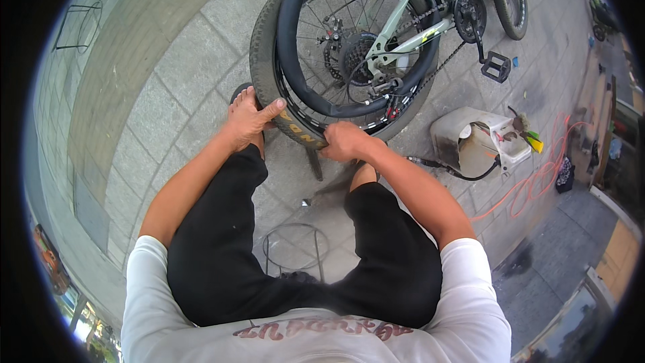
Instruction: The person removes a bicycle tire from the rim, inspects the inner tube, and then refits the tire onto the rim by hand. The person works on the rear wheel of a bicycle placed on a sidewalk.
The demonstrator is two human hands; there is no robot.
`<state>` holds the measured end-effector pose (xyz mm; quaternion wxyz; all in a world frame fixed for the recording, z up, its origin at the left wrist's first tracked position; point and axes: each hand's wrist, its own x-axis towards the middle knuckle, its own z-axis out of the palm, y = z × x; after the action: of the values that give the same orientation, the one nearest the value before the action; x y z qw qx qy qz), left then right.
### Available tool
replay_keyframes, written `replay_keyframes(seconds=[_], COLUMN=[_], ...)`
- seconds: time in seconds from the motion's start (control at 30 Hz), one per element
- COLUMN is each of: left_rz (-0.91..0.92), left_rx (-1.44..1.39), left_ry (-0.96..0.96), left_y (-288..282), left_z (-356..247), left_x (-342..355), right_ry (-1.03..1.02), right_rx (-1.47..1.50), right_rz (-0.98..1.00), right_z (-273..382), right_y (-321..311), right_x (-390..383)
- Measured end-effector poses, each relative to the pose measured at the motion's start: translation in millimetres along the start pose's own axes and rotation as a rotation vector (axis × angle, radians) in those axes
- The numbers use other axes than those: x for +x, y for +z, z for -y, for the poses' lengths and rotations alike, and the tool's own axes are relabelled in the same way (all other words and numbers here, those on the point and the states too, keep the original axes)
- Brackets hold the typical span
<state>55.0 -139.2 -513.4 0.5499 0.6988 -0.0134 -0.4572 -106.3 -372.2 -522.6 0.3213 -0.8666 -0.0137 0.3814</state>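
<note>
A bicycle's rear wheel (339,40) lies before me, its black inner tube (291,60) outside the rim. My left hand (252,118) is at the lower left of the tyre (267,54), thumb stretched out against its sidewall and apart from the other fingers, which are hard to tell from my foot behind them. Fingers of my right hand (344,140) are curled round the tyre's lower edge, near yellow lettering. The pale green frame (403,13), chain and rear derailleur (386,87) are just beyond my hands.
A cut white plastic container (449,131) with tools and a black hose stands right, near tangled orange line (531,195). A pedal (495,66) juts out upper right. A wire loop (295,227) lies between my legs, another (80,27) upper left.
</note>
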Motion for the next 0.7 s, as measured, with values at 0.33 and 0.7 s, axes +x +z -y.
replay_keyframes(seconds=[0.33,0.7], left_rz=[-0.069,-0.078], left_rx=[0.356,0.345], left_ry=[0.108,0.105], left_y=[7,1], left_z=[18,19], left_x=[1,8], right_ry=[0.133,0.120], right_rx=[0.390,-0.002], right_rz=[0.077,0.218], right_z=[56,-3], right_y=[-51,-36], right_x=[30,-16])
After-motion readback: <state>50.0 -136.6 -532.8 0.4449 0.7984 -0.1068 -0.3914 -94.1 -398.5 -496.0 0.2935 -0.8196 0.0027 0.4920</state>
